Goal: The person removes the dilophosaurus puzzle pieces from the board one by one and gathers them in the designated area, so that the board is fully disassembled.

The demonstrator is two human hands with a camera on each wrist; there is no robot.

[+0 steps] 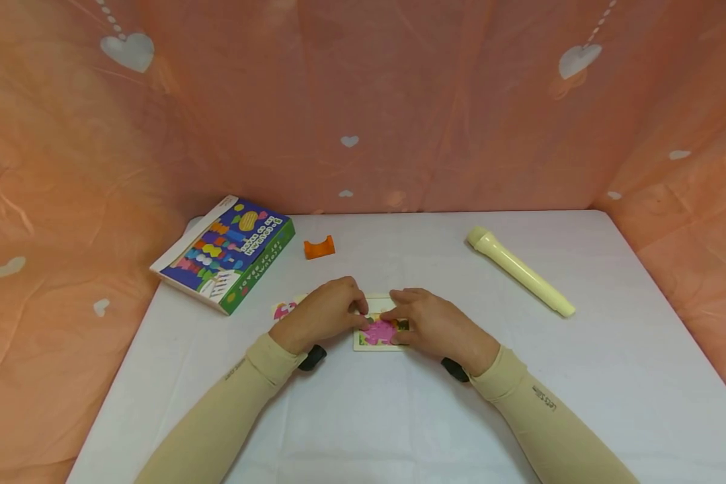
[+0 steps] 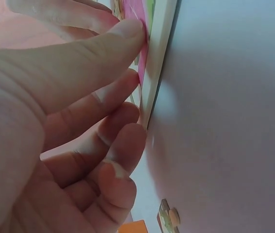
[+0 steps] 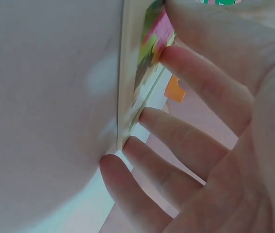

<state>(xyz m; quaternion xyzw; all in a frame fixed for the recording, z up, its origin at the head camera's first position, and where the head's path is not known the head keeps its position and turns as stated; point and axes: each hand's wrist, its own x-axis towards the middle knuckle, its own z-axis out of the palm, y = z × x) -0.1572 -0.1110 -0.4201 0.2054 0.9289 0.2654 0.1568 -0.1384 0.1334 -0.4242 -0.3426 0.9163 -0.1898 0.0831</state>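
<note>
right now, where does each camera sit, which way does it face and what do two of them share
Head: on the person's head, facing forward and down over the white table; left hand, right hand and both sleeves show.
Left wrist: on that wrist, looking along the left fingers at the picture board; palm and thumb show.
Right wrist: on that wrist, looking along the right fingers at the board's other end.
Shared: both wrist views show the picture board and something orange.
</note>
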